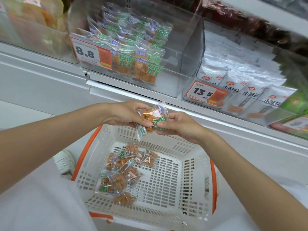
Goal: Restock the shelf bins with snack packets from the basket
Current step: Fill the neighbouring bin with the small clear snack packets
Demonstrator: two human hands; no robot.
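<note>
Above the white basket (191, 172), my left hand (123, 114) and my right hand (180, 125) both grip a small stack of clear snack packets (153, 117) with orange balls inside and green labels. Several more of the same packets (121, 174) lie loose on the basket floor, mostly at its left. On the shelf above, a clear bin (186, 52) with an 8.8 price tag (90, 52) holds rows of matching packets (133, 47) in its left part; its right part shows no packets.
A second clear bin (191, 95) at the right, tagged 13.5, holds white packets (241, 77). Another bin (36, 30) with orange goods sits at the upper left. The basket has orange handles (86, 147). A white shoe (65, 160) shows left of the basket.
</note>
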